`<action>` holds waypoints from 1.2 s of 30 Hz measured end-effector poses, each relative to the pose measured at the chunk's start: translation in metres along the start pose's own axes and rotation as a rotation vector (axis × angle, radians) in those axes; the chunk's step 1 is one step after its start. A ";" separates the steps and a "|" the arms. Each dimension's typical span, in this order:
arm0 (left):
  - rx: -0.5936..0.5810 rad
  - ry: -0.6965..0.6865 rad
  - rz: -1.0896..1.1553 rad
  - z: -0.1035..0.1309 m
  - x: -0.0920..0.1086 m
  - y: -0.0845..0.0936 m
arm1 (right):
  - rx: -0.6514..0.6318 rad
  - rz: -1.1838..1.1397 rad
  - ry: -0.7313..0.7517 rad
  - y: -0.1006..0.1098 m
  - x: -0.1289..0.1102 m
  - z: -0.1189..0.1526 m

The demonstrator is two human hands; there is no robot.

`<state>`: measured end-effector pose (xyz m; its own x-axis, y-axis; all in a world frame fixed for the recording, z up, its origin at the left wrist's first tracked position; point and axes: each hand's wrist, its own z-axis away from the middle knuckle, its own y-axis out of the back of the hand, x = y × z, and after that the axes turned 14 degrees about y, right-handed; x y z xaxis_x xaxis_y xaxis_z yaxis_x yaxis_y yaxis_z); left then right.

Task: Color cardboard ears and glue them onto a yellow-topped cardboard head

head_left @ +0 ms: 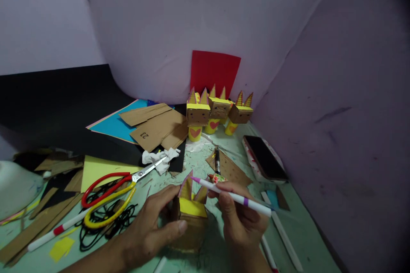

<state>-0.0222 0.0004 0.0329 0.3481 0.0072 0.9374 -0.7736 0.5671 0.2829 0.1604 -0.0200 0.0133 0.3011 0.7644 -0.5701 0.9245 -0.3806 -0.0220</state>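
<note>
My left hand [156, 222] grips a small cardboard box figure [189, 232] from its left side, the thumb lying on its front. The box has a yellow paper top and two pointed cardboard ears with purple markings. In my right hand [241, 217] is a white felt-tip pen [233, 196] with a purple band. Its purple tip is at the left ear [186, 187], near the point; whether it touches I cannot tell. Several similar figures [197, 116] with yellow tube bodies and hearts stand at the back, before a red sheet [215, 70].
Scissors [137, 175] with red and yellow handles lie at left over black cord [112, 226]. Cardboard pieces [160, 128], crumpled tissue [156, 158] and a red-banded pen [57, 230] are on that side. At right are a phone [265, 158] and a white strip [285, 239]. A wall rises behind.
</note>
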 end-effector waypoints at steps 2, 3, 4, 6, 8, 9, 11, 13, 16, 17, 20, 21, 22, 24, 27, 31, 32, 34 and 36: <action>0.008 -0.005 -0.026 0.000 0.000 0.000 | -0.044 0.005 0.024 -0.001 -0.001 -0.001; 0.013 -0.009 -0.037 0.001 0.000 0.000 | -0.049 0.017 0.023 -0.001 -0.002 -0.001; 0.018 -0.011 -0.047 0.001 0.000 0.000 | -0.039 0.035 0.008 -0.001 -0.003 -0.001; 0.023 -0.011 -0.054 0.001 0.000 0.000 | 0.032 0.089 -0.068 -0.001 -0.004 0.000; 0.020 -0.011 -0.038 0.000 0.000 0.000 | 0.101 0.123 -0.136 0.000 -0.004 0.001; 0.015 -0.012 -0.022 0.000 0.000 0.000 | 0.115 0.122 -0.146 0.000 -0.003 0.001; 0.006 -0.015 0.006 -0.001 0.000 0.000 | 0.107 0.098 -0.141 0.001 -0.003 0.002; 0.003 -0.016 0.016 -0.001 0.000 0.000 | 0.058 0.068 -0.123 0.001 -0.004 0.001; -0.002 -0.008 0.008 -0.001 0.000 0.000 | 0.036 0.076 -0.101 0.000 -0.004 0.000; 0.000 -0.006 0.005 -0.001 -0.001 0.000 | 0.066 0.094 -0.094 0.000 -0.003 -0.001; 0.010 -0.002 0.013 -0.001 -0.001 0.000 | 0.161 0.108 -0.101 0.002 -0.001 -0.001; 0.010 0.000 0.024 -0.001 -0.001 0.000 | 0.161 0.092 -0.115 0.002 0.000 -0.001; 0.005 0.005 0.037 -0.001 -0.001 0.000 | 0.143 0.073 -0.137 0.002 0.000 -0.002; -0.009 0.015 0.053 0.000 0.000 0.000 | 0.096 0.055 -0.190 0.001 -0.001 -0.002; -0.004 0.027 0.059 0.000 0.000 0.000 | 0.130 0.083 -0.171 -0.001 -0.003 -0.004; 0.020 0.036 0.141 -0.004 -0.008 0.000 | 0.350 0.092 -0.183 -0.001 -0.003 -0.014; 0.027 0.030 0.158 -0.006 -0.011 0.001 | 0.392 0.084 -0.219 0.000 -0.002 -0.017; 0.055 0.013 0.147 -0.012 -0.019 0.002 | 0.435 0.064 -0.270 0.001 0.000 -0.023; 0.086 0.003 0.079 -0.018 -0.027 0.003 | 0.436 0.056 -0.280 0.001 0.002 -0.026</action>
<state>-0.0241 0.0169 0.0053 0.2859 0.0518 0.9569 -0.8413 0.4917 0.2247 0.1683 -0.0058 0.0331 0.2184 0.5912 -0.7764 0.7078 -0.6437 -0.2910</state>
